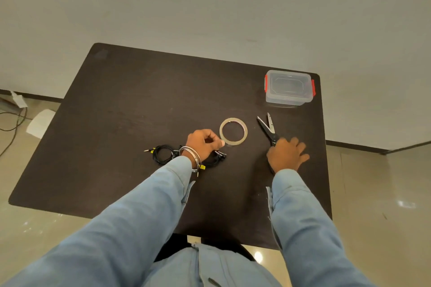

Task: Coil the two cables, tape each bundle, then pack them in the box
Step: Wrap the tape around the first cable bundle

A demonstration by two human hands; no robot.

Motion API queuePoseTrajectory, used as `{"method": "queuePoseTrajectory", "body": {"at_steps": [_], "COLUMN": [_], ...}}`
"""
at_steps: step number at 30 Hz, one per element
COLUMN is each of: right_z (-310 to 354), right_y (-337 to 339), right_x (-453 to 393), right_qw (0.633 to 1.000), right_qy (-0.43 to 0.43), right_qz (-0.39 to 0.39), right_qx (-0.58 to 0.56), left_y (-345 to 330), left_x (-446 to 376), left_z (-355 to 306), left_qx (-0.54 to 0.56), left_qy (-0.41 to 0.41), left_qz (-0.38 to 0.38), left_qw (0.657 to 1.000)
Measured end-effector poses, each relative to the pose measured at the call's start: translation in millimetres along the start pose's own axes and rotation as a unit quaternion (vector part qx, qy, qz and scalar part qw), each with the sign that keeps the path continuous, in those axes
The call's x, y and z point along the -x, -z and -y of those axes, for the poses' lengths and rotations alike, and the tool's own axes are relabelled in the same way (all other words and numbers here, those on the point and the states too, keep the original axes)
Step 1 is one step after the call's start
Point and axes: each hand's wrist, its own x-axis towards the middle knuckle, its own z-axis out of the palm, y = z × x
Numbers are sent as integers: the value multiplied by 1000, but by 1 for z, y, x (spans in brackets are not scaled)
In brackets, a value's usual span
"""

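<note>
A dark brown surface stands on a pale tiled floor, and a person in light blue sleeves reaches over it with both hands.

The left hand hovers at the near-left edge of the tape roll, a thin ring lying flat near the middle of the surface. Its thumb and forefinger are pinched together in a narrow grip right at the roll's rim; whether they hold a loose end of tape is too small to tell. Metal bangles circle that wrist.

Two black cables lie coiled on the surface. The left cable bundle sits just left of the wrist, fully in view, with a plug and a small yellow tag sticking out toward the left. The second cable bundle lies under the left hand and wrist, mostly hidden, with its plugs showing to the right and a yellow tag near the cuff.

The right hand rests over the handles of the scissors, fingers spread loosely; the handles are covered, so I cannot tell whether the grip has closed on them. The blades point away from the person and stand open in a V.

The box, clear plastic with red side clips and its lid on, sits at the far right corner, well apart from the cables.
</note>
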Motion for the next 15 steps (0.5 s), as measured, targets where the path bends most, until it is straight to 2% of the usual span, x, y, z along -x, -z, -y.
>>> {"method": "queuePoseTrajectory", "body": {"at_steps": [1, 2, 4, 5, 7, 9, 15], "right_z": [6, 13, 33, 43, 63, 81, 118], "right_y": [4, 8, 17, 19, 17, 10, -10], "right_x": [2, 5, 21, 30, 43, 54, 69], "right_qw": [995, 972, 874, 827, 779, 762, 764], "right_qy": [55, 98, 131, 141, 179, 205, 173], "right_qz": [2, 38, 148, 192, 252, 278, 244], "right_qx": [-86, -209, -444, -509, -546, -548, -572], "left_y": [1, 2, 5, 8, 17, 28, 69], "left_x": [1, 3, 8, 10, 14, 18, 27], "left_z": [1, 1, 2, 3, 4, 7, 23], "left_qx": [28, 60, 110, 122, 129, 130, 90], "left_qy": [2, 1, -4, -12, -26, -33, -5], "left_qz": [-8, -12, -3, 4, 1, -16, -57], "left_qw": [1000, 998, 994, 992, 991, 991, 994]}}
